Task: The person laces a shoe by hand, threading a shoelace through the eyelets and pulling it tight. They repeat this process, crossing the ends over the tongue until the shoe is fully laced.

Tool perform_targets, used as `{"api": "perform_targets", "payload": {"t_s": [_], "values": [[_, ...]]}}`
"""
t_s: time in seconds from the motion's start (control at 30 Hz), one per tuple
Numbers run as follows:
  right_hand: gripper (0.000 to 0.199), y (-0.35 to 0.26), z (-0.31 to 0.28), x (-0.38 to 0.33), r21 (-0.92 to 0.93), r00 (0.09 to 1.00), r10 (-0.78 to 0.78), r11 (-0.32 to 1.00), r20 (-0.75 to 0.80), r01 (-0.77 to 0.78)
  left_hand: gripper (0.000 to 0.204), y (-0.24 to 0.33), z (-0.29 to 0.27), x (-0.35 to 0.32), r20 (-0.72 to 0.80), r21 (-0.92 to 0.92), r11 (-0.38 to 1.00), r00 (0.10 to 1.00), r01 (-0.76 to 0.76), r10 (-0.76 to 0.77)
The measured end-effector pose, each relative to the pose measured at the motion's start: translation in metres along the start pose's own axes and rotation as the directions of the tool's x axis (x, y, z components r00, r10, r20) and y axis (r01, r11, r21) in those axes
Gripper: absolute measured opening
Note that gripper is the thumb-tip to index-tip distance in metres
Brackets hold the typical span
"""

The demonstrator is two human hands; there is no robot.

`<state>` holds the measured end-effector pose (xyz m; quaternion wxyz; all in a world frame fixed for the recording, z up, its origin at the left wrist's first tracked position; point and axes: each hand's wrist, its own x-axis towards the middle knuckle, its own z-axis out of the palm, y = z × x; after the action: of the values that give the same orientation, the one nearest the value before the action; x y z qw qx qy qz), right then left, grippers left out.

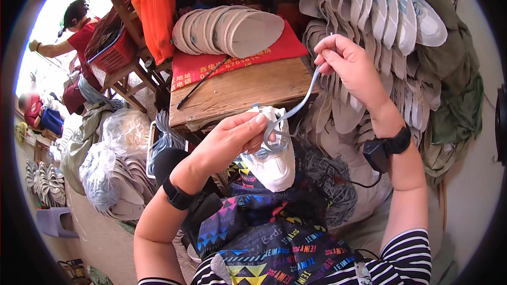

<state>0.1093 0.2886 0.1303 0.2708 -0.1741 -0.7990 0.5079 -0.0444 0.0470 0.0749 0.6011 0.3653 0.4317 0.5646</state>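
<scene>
A white shoe upper (274, 169) is sitting just off the table's near edge, over the person's apron (274, 248). A pale blue lace (312, 88) is looping at its opening and running up to the right. The left hand (240, 134) is keeping its fingers bent and nearly closed, gripping the lace at the upper's top. The right hand (346, 66), raised over the table's right edge, is pinching the lace between thumb and fingertips. Multicoloured lettering is covering the apron. On the wooden table (253, 87), a thin black tool (203, 82) is lying slantwise toward the near left corner. Along the far edge, a red cloth (296, 42) is showing yellow characters and digits and carrying stacked uppers (227, 29). More uppers (369, 10) are heaping beyond the right edge.
</scene>
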Motion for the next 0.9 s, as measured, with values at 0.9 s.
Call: {"api": "perform_targets", "payload": {"t_s": [0.9], "values": [[0.023, 0.073, 0.086, -0.084, -0.362, 0.879, 0.007, 0.913, 0.477, 0.189, 0.021, -0.011, -0.004, 0.004, -0.398, -0.221, 0.929, 0.897, -0.297, 0.192]]}}
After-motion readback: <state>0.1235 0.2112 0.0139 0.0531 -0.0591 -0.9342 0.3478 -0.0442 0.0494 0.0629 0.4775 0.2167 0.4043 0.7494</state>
